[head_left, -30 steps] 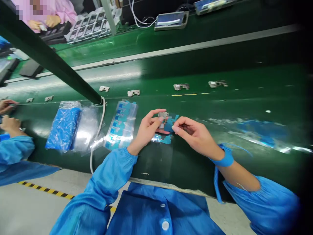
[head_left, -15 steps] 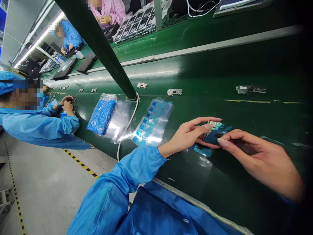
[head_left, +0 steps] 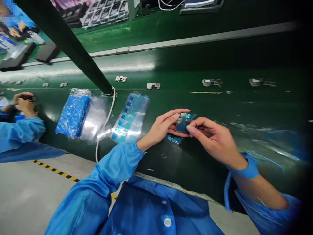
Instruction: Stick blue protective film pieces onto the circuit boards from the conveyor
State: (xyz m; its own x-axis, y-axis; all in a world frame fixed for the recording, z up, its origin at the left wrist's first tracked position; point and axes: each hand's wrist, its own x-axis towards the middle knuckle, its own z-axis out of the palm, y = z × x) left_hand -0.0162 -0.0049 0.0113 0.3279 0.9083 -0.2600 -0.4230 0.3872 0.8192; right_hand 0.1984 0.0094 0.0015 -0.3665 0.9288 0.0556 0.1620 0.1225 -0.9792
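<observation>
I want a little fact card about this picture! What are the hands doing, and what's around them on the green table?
Left hand: holds a small board with blue film against it
Right hand: fingertips at the film's edge; exactly what they pinch is too small to tell
Right wrist: blue band
Just below the film: a blue piece on the green table
To the left: sheet of blue stickers, white cable, blue packet
Farther back: row of small metal parts
Left edge: another person's hands
</observation>
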